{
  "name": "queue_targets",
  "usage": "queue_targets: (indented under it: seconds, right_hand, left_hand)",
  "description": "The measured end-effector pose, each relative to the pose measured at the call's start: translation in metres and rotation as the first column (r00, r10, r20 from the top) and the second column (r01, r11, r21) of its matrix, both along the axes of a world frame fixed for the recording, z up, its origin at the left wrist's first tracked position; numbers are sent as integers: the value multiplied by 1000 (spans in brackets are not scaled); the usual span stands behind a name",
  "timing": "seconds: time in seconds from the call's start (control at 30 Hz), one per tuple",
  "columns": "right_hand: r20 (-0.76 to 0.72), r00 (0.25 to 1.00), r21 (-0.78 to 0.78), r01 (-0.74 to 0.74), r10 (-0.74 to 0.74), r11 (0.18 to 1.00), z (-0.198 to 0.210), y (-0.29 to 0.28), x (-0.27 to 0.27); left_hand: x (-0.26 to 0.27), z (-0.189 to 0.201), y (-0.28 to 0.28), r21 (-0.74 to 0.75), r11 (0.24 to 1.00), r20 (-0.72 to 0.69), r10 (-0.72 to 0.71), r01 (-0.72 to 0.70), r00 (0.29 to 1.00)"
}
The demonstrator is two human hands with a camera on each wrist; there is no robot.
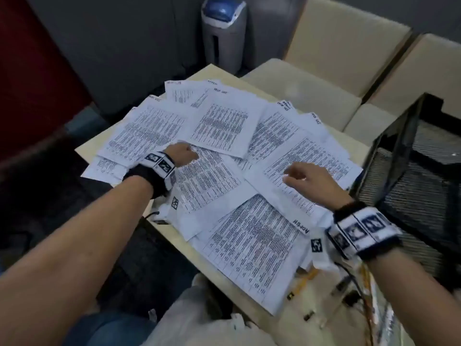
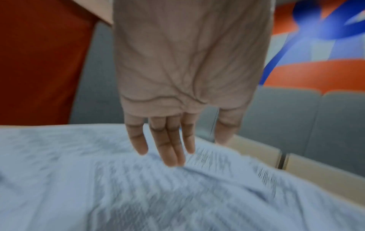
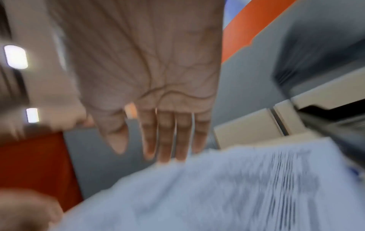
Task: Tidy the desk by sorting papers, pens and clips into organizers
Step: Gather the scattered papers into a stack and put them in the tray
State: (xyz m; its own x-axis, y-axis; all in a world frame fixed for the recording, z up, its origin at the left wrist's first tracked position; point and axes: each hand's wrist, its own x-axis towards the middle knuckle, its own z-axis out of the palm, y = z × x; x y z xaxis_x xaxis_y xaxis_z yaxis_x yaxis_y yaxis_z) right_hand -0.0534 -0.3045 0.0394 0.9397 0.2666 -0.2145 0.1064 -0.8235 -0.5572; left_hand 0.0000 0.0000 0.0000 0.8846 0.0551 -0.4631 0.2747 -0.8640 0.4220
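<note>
Printed papers (image 1: 219,136) are spread overlapping across most of the bench (image 1: 321,318). L hand (image 1: 180,153) is held low over sheets near bench centre, fingers (image 2: 168,145) extended, nothing gripped. R hand (image 1: 308,176) is over sheets to the right, fingers (image 3: 166,137) straight, also w/o grip. A black mesh organizer (image 1: 409,176) is seen at the bench's right edge, beside the papers. Cream chairs (image 1: 311,96) are seen beyond.

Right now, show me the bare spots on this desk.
Bare desk shows at the far corner beyond the papers, along the left edge, and in the near strip under the right hand, beside the mesh organizer; small clips and pens scatter there. The middle is crowded.
</note>
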Motion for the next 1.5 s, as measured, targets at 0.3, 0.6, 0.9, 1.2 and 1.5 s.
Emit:
queue_targets:
  seconds: [0.3, 0.6, 0.9, 1.2, 1.5]
  right_hand:
    - [-178, 979, -475, 3, -99, 880, -107, 75, 35]
    - [-18, 959, -170, 276, -283, 946, -64, 48, 32]
    - [584, 662, 53, 547, -470, 835, 42, 47, 50]
    - [191, 973, 156, 103, -132, 982, -10, 102, 54]
    - [-321, 946, 206, 106, -36, 973, -69, 91, 68]
  left_hand:
    - [49, -50, 7, 462, 855, 203, -362, 237, 910]
    - [76, -72, -17, 515, 781, 119, -473, 353, 873]
    - [91, -60, 7, 389, 908, 90, -207, 157, 974]
    - [99, -74, 34, -30, 987, 58, 159, -157, 986]
    - [110, -60, 43, -396, 853, -159, 300, -339, 941]
